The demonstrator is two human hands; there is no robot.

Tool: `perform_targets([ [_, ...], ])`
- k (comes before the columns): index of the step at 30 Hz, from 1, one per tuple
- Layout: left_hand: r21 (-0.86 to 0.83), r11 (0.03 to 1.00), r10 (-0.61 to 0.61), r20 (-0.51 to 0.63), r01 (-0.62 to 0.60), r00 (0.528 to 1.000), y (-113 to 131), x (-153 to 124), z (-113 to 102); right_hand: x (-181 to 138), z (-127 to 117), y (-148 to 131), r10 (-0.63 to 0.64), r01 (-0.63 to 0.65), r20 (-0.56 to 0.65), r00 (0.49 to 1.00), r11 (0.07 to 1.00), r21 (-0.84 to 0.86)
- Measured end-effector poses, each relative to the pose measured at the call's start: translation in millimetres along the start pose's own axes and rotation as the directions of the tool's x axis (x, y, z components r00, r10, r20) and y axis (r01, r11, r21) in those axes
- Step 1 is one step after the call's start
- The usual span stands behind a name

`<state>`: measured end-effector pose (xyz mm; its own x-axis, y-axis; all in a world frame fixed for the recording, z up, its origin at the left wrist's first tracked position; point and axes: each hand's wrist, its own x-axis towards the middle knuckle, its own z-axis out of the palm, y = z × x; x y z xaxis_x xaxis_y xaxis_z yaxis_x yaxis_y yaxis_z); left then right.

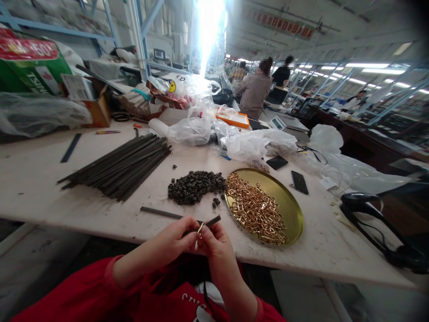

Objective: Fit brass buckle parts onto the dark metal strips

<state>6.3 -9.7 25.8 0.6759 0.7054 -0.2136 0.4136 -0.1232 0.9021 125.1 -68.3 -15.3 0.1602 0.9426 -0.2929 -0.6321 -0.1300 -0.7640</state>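
Red sleeves (100, 290) filled the bottom of the view, and just above them the two hands met at the table's (33, 179) near edge. The left hand (174, 239) pinched one end of a dark strip (181, 217), which ran leftward across the tabletop, while the right hand (214, 241) pinched a small gold clip (199, 230) against that same end, fingertips of both hands touching. This looked like the fitting step, the clip being worked onto the strip's tip. Seating it would likely call for keeping the strip straight and pressing the clip squarely over the end. Beyond the hands lay a heap of small dark beads (196, 185), and just beside it on the right a gold round tray (295, 210) holding more clips. A bundle of strips (124, 165) lay further left, well apart from the hands.
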Motion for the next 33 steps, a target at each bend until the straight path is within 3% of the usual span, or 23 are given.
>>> perform_targets([
  [5, -0.295, 0.955, -0.035, 0.033, 0.043, 0.999, -7, 4, 3, 0, 0, 3, -0.103, 0.102, -0.004, 0.995, 0.989, -0.110],
  [11, -0.376, 0.923, -0.079, 0.025, 0.083, 0.997, -16, 3, 6, -2, 1, 3, -0.098, 0.094, -0.028, 0.995, 0.987, -0.126],
  [15, -0.361, 0.928, -0.093, 0.018, 0.093, 0.995, -14, 2, 6, -1, -5, 7, -0.158, 0.144, -0.026, 0.987, 0.949, -0.282],
  [17, -0.332, 0.939, -0.095, -0.008, 0.087, 0.995, -12, 1, 7, -1, -9, 7, -0.296, 0.258, -0.010, 0.955, 0.850, -0.458],
  [20, -0.321, 0.940, -0.135, -0.046, 0.113, 0.990, -7, 0, 7, -5, -14, -1, -0.541, 0.460, 0.131, 0.831, 0.535, -0.709],
  [22, -0.335, 0.931, -0.159, -0.028, 0.141, 0.987, -6, -1, 7, -9, -17, -11, -0.565, 0.558, 0.294, 0.771, 0.379, -0.738],
  [23, -0.339, 0.928, -0.167, -0.009, 0.154, 0.986, -6, -2, 6, -10, -18, -16, -0.534, 0.590, 0.357, 0.766, 0.366, -0.720],
  [24, -0.338, 0.926, -0.172, 0.009, 0.165, 0.985, -7, -2, 6, -11, -19, -21, -0.488, 0.605, 0.399, 0.776, 0.397, -0.691],
  [26, -0.318, 0.930, -0.182, 0.031, 0.182, 0.983, -9, -2, 6, -11, -19, -30, -0.370, 0.554, 0.412, 0.833, 0.555, -0.621],
  [29, -0.250, 0.955, -0.161, 0.018, 0.160, 0.987, -13, -2, 7, -8, -16, -37, -0.133, 0.298, 0.346, 0.929, 0.822, -0.485],
  [31, -0.192, 0.975, -0.110, 0.003, 0.108, 0.994, -13, -2, 8, -6, -15, -38, -0.019, 0.151, 0.293, 0.956, 0.887, -0.437],
  [33, -0.129, 0.990, -0.061, -0.003, 0.060, 0.998, -13, -1, 9, -6, -16, -38, 0.027, 0.092, 0.261, 0.965, 0.897, -0.433],
])
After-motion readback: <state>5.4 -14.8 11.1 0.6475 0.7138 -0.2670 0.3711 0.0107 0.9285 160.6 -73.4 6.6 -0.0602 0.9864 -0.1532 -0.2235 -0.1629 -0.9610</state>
